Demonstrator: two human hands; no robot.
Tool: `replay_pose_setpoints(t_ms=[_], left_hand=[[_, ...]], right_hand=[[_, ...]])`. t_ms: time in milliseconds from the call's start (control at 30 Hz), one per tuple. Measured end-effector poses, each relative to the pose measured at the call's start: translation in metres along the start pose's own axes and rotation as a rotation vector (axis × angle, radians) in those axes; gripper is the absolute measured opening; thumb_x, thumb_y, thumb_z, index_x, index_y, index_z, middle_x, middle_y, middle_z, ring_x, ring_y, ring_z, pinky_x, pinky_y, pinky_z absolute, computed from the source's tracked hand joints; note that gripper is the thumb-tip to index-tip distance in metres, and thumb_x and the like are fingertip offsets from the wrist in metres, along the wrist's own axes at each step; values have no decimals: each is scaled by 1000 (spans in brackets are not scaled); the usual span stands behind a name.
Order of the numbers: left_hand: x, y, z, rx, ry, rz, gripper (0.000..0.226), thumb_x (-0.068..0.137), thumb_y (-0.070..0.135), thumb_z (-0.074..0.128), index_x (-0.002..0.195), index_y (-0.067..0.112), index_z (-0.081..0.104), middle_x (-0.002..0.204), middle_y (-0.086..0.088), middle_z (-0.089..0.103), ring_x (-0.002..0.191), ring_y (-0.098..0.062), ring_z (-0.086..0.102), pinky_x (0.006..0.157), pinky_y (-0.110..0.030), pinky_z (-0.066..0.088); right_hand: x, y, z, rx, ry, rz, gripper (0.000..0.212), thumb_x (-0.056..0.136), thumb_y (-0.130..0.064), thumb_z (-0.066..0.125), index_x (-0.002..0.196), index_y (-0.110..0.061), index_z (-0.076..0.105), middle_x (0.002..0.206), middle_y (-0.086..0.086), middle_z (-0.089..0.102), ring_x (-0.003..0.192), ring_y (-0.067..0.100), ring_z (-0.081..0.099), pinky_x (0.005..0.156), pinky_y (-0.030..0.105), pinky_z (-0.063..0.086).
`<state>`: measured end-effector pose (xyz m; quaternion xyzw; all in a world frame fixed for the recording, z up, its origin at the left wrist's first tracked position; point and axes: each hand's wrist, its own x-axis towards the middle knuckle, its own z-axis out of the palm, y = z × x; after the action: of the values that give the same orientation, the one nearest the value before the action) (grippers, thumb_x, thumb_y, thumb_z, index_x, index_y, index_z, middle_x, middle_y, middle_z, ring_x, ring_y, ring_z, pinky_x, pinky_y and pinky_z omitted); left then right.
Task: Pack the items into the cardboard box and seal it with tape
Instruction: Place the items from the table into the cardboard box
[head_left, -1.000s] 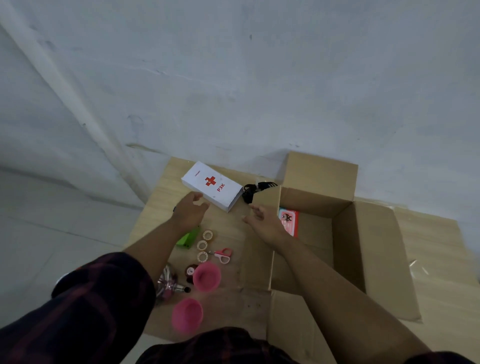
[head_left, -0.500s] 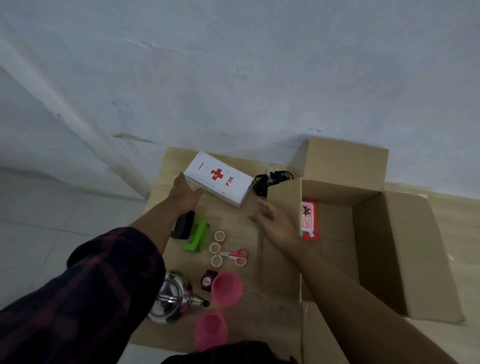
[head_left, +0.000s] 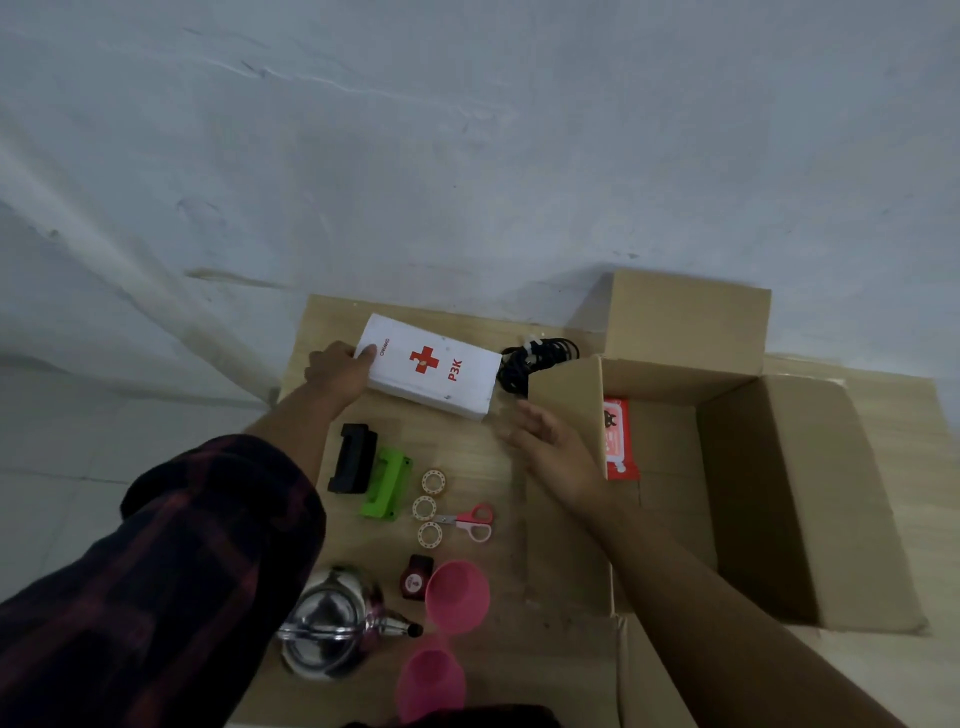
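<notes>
An open cardboard box (head_left: 779, 499) stands at the right with its flaps up, and a red packet (head_left: 616, 436) lies on its floor. A white first-aid box (head_left: 431, 371) with a red cross lies at the far left of the wooden table. My left hand (head_left: 337, 371) grips its left end, thumb on top. My right hand (head_left: 556, 452) hovers with straight fingers just right of the first-aid box, in front of the cardboard box's left flap, holding nothing.
On the table (head_left: 467, 452) lie a black cable coil (head_left: 535, 358), a black holder (head_left: 353, 457), a green stapler-like tool (head_left: 387, 483), three small tape rolls (head_left: 428, 506), pink scissors (head_left: 470, 519), a dark red bottle (head_left: 415, 574), two pink cups (head_left: 457, 595) and a steel kettle (head_left: 332, 623). A wall rises behind.
My left hand has reached forward and taken hold of the first-aid box's left end. My right hand has drifted toward its right end. The camera has shifted left.
</notes>
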<state>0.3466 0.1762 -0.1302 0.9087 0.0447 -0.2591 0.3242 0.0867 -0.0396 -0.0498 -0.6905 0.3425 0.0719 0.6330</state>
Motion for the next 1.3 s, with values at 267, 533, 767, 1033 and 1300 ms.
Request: replay_pose_setpoints(t_ms=[267, 533, 767, 1033, 1300], left_hand=[[-28, 10, -11, -585, 108, 32, 23, 108, 20, 57, 85, 18, 53, 105, -5, 67, 104, -27, 67, 84, -43, 64], [-51, 17, -53, -945, 69, 86, 13, 109, 17, 55, 99, 10, 57, 128, -17, 67, 115, -32, 68, 85, -43, 66], [-98, 47, -47, -971, -81, 166, 16, 110, 18, 55, 98, 8, 58, 121, -15, 70, 110, -32, 70, 80, -40, 66], [-172, 104, 9, -1018, -199, 244, 11, 103, 20, 68, 101, 12, 61, 117, -17, 74, 106, -29, 75, 89, -45, 65], [-272, 155, 110, -932, -561, 321, 40, 100, 29, 72, 137, 16, 64, 132, -2, 74, 121, -26, 72, 102, -52, 58]], right_hand=[[1, -13, 5, 41, 13, 23, 56, 98, -29, 76, 150, -27, 56, 137, -6, 69, 122, 10, 67, 105, 32, 55], [0, -27, 3, 130, 70, 22, 98, 56, -85, 84, 141, -45, 57, 127, -13, 74, 119, 11, 71, 111, 48, 53], [-32, -64, -16, 495, -67, -32, 86, 84, -53, 84, 156, -22, 48, 135, 0, 73, 124, 22, 70, 104, 42, 57], [-73, -55, -77, 598, 97, -54, 42, 96, -20, 78, 135, -13, 64, 121, 8, 79, 110, 26, 77, 95, 49, 63], [-108, -11, -132, 831, 81, -58, 46, 99, -21, 75, 142, -17, 59, 132, 8, 74, 122, 30, 72, 109, 55, 54]])
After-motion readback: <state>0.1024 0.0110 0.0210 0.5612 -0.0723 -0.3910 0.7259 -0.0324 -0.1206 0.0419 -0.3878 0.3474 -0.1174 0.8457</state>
